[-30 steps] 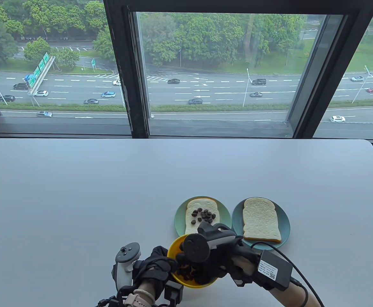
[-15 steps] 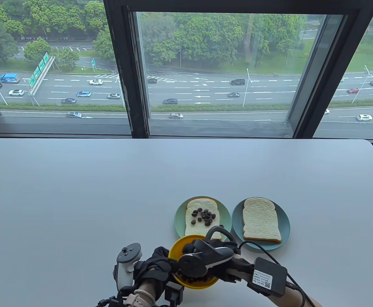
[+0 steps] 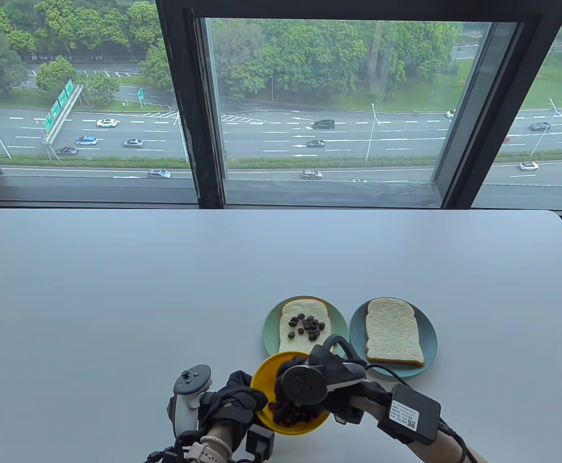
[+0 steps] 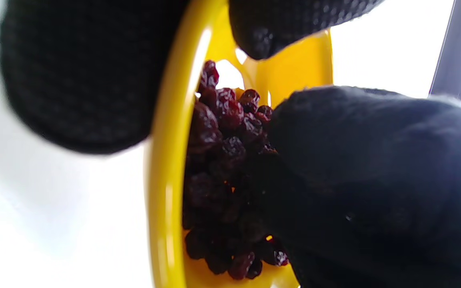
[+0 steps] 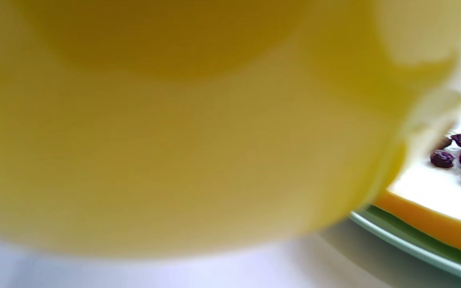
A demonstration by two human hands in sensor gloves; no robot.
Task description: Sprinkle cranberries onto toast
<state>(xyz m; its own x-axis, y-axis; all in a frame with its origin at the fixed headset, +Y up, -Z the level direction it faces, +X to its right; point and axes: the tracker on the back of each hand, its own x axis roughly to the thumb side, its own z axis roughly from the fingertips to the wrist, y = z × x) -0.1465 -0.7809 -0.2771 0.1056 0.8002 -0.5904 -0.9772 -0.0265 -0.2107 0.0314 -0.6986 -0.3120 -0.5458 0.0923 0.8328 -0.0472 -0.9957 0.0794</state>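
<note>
A yellow bowl (image 3: 267, 374) of dark cranberries (image 3: 286, 415) sits tilted at the table's near edge. My left hand (image 3: 242, 396) grips its left rim; in the left wrist view its fingers (image 4: 82, 76) lie on the bowl's outside (image 4: 166, 180). My right hand (image 3: 309, 407) reaches into the bowl. Its fingers (image 4: 374, 180) are dug into the cranberries (image 4: 222, 152), and their grip is hidden. Just beyond, a toast slice (image 3: 294, 345) carrying several cranberries (image 3: 307, 326) lies on a light green plate (image 3: 271, 328). A bare toast slice (image 3: 392, 333) lies on a blue plate (image 3: 430, 337).
The right wrist view is mostly filled by the bowl's blurred yellow wall (image 5: 174, 140), with the topped toast (image 5: 434, 192) and its plate rim (image 5: 414, 248) at the right. Both plates stand close behind the bowl. A window frame (image 3: 203, 144) rises behind the table.
My right hand has stayed in the bowl, dipping and rolling half a second ago, then lifting slightly. The bowl has shifted a little in my left hand. The toasts have not moved.
</note>
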